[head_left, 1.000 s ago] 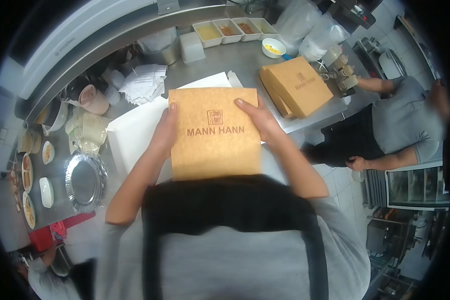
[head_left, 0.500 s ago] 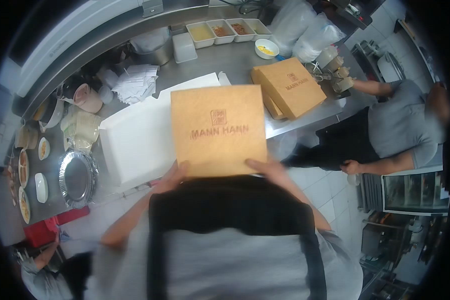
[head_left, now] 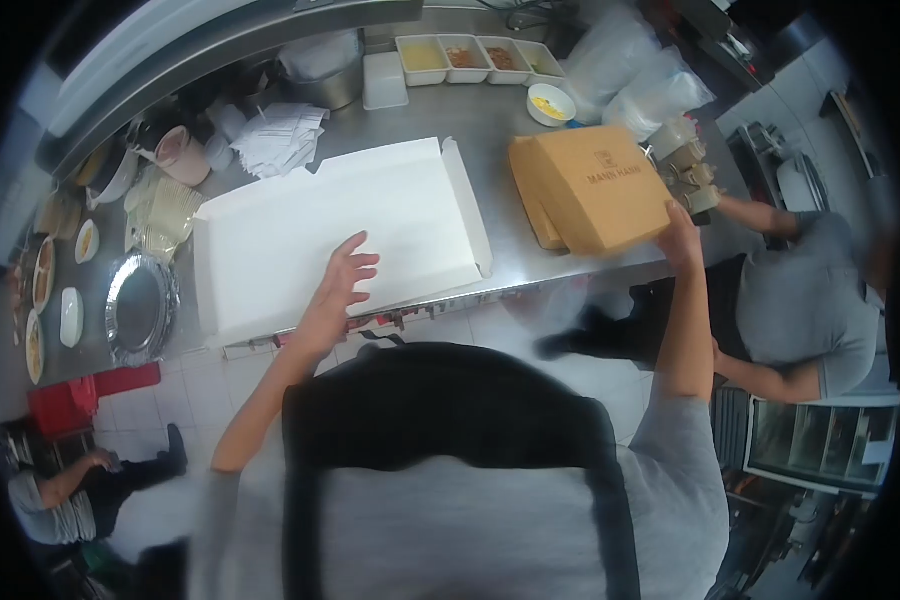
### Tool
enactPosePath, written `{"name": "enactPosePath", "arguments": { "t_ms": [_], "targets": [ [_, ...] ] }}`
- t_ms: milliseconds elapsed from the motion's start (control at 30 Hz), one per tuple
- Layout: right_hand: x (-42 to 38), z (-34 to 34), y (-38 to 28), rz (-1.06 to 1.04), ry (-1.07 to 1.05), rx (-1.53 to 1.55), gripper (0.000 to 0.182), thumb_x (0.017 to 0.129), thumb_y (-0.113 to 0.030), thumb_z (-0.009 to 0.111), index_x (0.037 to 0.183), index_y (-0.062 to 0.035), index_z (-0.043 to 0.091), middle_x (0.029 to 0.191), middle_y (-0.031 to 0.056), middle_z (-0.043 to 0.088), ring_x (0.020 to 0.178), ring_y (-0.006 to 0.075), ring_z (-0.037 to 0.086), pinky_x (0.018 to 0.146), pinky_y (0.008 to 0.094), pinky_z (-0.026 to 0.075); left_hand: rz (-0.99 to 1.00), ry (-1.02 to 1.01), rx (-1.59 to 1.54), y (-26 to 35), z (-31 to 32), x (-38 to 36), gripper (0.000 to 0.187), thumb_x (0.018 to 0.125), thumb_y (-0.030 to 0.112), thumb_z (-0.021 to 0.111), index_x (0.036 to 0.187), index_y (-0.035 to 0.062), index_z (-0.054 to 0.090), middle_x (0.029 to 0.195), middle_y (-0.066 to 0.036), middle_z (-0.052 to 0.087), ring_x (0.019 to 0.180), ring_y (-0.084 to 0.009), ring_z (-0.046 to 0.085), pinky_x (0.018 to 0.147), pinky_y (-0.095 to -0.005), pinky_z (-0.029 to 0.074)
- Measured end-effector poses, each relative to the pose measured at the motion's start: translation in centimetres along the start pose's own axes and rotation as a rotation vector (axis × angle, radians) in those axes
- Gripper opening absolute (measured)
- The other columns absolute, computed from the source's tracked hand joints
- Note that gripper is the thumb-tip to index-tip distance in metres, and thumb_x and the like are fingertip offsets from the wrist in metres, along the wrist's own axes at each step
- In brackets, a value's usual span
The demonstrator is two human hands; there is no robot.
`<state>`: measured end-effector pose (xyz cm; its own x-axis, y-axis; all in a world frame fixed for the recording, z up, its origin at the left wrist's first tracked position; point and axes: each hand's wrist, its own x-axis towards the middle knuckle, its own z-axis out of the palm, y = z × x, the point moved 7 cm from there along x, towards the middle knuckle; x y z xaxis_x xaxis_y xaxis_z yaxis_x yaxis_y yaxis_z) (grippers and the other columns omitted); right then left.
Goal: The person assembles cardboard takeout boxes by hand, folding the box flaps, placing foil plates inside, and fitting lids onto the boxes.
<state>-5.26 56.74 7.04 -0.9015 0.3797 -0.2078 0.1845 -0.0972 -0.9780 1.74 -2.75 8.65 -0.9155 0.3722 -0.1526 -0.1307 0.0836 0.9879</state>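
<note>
My left hand (head_left: 340,290) is empty, its fingers spread, over the front part of an unfolded white cardboard box blank (head_left: 400,215). That blank lies on the steel counter with its side flaps partly raised. To the right, my right hand (head_left: 682,240) grips the right edge of a brown cardboard box (head_left: 610,195) printed "MANN HANN". This box sits askew on top of other brown cardboard (head_left: 538,212), of which only the left side shows. The fingers of my right hand are partly hidden by the box edge.
White food containers (head_left: 422,62) and a bowl with yellow food (head_left: 551,104) line the back. Papers (head_left: 278,138) and foil trays (head_left: 142,305) are at left. A co-worker (head_left: 810,300) stands close on the right, near sauce bottles (head_left: 692,165). Another person (head_left: 70,495) is at lower left.
The brown box held by both hands in front of me has moved right onto the stack. My left hand has let go and opened; my right hand has gone right with the box.
</note>
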Motion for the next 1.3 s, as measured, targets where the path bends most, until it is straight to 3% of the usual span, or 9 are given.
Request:
{"name": "enactPosePath", "arguments": {
  "t_ms": [100,167,300,467,600,767,1000,1233,1300],
  "targets": [
    [2.3,-2.2,2.2,-0.035,0.119,-0.129,0.056,0.086,-0.052,0.064,0.128,-0.0161,0.054,0.091,0.0008,0.06,0.067,0.0111,0.056,0.052,0.0245,0.043,-0.026,0.122,-0.002,-2.0,-1.5,-1.6,0.07,0.095,0.058,0.04,0.147,0.0131,0.027,0.134,-0.014,0.045,0.124,-0.0267,0.042,0.101,-0.0423,0.038],
    [0.9,-1.8,1.5,-0.077,0.254,-0.178,0.072,0.082,-0.056,0.067,0.136,-0.0172,0.042,0.106,0.0085,0.055,0.082,0.0217,0.058,0.058,0.0291,0.046,0.006,0.22,0.095,-3.3,-2.8,-3.4,0.066,0.094,0.048,0.052,0.145,0.0129,0.032,0.133,-0.015,0.046,0.124,-0.0287,0.043,0.101,-0.0425,0.039],
    [-1.7,0.7,5.4,0.22,0.253,0.202,0.085,0.077,-0.062,0.069,0.141,-0.0224,0.032,0.123,0.0166,0.039,0.101,0.0384,0.052,0.075,0.0463,0.05,0.254,0.38,0.937,-2.8,-3.4,-6.7,0.065,0.069,0.014,0.081,0.127,0.0119,0.052,0.128,-0.015,0.052,0.12,-0.0355,0.049,0.1,-0.0419,0.042],
    [-3.8,4.5,7.6,0.252,0.273,0.457,0.091,0.079,-0.062,0.067,0.147,-0.0251,0.02,0.133,0.0219,0.032,0.105,0.0415,0.049,0.084,0.0522,0.048,0.342,0.265,1.055,-4.0,-3.4,-5.3,0.052,0.067,0.019,0.081,0.114,0.012,0.06,0.12,-0.008,0.059,0.119,-0.0312,0.052,0.098,-0.0426,0.043],
    [-8.1,4.4,4.7,-0.042,0.567,0.178,0.096,0.082,-0.06,0.065,0.15,-0.0213,0.009,0.138,0.0164,0.032,0.108,0.0358,0.047,0.088,0.0531,0.044,0.225,0.084,0.993,-4.8,-2.9,-0.7,0.049,0.061,0.022,0.084,0.106,0.0143,0.065,0.114,-0.007,0.061,0.112,-0.0294,0.054,0.095,-0.0399,0.045],
    [-12.9,5.1,1.2,-0.507,0.615,-0.083,0.042,0.099,-0.031,0.049,0.135,-0.0092,0.044,0.115,0.0066,0.052,0.099,0.0158,0.049,0.077,0.0297,0.042,0.218,-0.095,0.962,-4.9,-4.0,3.0,0.041,0.058,0.028,0.086,0.095,0.018,0.071,0.106,-0.001,0.062,0.104,-0.0257,0.055,0.091,-0.0363,0.046],
    [-16.6,15.4,0.2,-0.579,0.112,-0.309,0.024,0.096,-0.018,0.054,0.111,-0.001,0.063,0.097,0.0062,0.063,0.088,0.0154,0.059,0.078,0.0289,0.045,0.129,-0.187,0.724,-6.3,-5.2,4.8,0.021,0.072,0.02,0.078,0.089,0.0097,0.071,0.093,-0.006,0.065,0.093,-0.0219,0.058,0.085,-0.0328,0.045],
    [-18.1,28.8,-1.0,-1.113,-0.416,-0.793,0.019,0.08,-0.01,0.071,0.099,-0.0059,0.07,0.097,0.0117,0.067,0.092,0.0295,0.06,0.082,0.0363,0.048,-0.064,-0.021,0.474,-7.3,-5.6,4.0,0.013,0.077,0.013,0.074,0.082,0.0038,0.067,0.08,-0.005,0.065,0.073,-0.0144,0.056,0.074,-0.0296,0.046],
    [-17.8,32.4,1.0,-0.889,-0.701,-0.833,0.029,0.077,-0.017,0.075,0.104,-0.0083,0.07,0.106,0.0095,0.066,0.101,0.0305,0.059,0.088,0.039,0.047,-0.086,-0.062,0.441,-6.8,-5.3,3.3,0.015,0.074,0.012,0.077,0.081,0.0045,0.067,0.081,-0.004,0.064,0.075,-0.0146,0.057,0.074,-0.0299,0.046]
  ]
}}
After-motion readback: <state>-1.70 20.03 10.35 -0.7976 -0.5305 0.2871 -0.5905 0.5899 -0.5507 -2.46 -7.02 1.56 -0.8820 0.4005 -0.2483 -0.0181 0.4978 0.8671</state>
